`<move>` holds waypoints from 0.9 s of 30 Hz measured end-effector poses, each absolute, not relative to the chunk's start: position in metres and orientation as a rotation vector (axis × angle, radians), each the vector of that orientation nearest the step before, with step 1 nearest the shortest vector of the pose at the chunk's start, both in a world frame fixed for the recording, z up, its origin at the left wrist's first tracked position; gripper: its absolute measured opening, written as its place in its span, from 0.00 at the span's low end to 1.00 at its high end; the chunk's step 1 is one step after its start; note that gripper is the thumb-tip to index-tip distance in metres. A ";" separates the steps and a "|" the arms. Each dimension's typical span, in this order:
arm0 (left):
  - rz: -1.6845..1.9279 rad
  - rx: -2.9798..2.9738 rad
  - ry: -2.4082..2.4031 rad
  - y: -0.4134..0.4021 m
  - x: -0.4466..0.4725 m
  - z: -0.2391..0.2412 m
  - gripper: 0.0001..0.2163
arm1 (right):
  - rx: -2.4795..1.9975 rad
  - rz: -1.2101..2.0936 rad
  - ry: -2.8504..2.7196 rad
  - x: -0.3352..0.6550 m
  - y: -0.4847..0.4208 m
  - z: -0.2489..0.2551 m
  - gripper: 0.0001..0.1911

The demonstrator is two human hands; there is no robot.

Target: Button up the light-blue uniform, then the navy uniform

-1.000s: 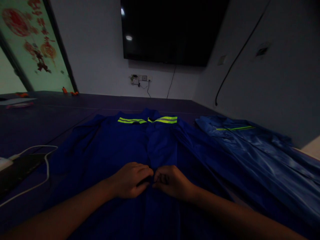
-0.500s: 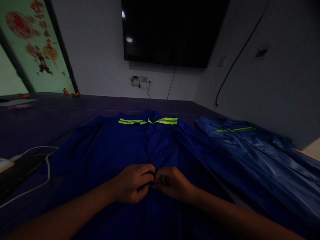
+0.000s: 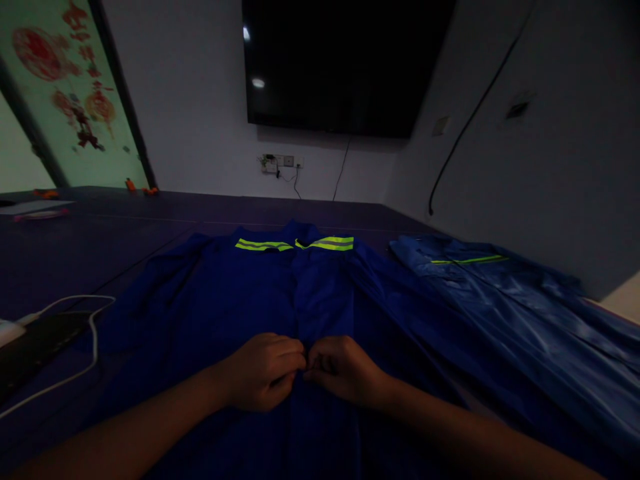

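A dark blue work jacket (image 3: pixel 235 293) with yellow-green reflective stripes at the shoulders lies flat on the dark purple table (image 3: pixel 100 227), front side up. My left hand (image 3: pixel 263 370) and my right hand (image 3: pixel 340 367) meet at the jacket's centre front placket, knuckles almost touching. Both hands have their fingers curled and pinched on the placket fabric. What lies between the fingertips is too dark to make out.
A second blue jacket (image 3: pixel 505 300) with one reflective stripe lies to the right, near the wall. At the left edge a dark phone (image 3: pixel 35 340) with a white cable (image 3: pixel 90 327) rests on the table. A large black screen (image 3: pixel 345 63) hangs on the wall ahead.
My two hands have drawn slightly closer together on the placket and sit a touch nearer to me. The jackets have not moved.
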State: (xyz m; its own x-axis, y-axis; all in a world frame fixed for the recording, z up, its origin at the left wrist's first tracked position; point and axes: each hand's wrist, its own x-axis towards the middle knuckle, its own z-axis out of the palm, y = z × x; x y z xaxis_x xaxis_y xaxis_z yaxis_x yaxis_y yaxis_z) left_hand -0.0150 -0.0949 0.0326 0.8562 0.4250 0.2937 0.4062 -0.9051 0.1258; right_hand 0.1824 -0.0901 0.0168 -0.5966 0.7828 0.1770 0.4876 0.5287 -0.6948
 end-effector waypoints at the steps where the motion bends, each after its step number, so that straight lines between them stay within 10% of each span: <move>1: 0.486 2.972 0.664 -0.095 -0.015 0.033 0.07 | -1.031 0.827 -2.302 0.182 -0.090 0.017 0.03; 27: 0.480 2.987 0.687 -0.092 -0.014 0.030 0.03 | -1.000 0.780 -2.328 0.183 -0.089 0.016 0.01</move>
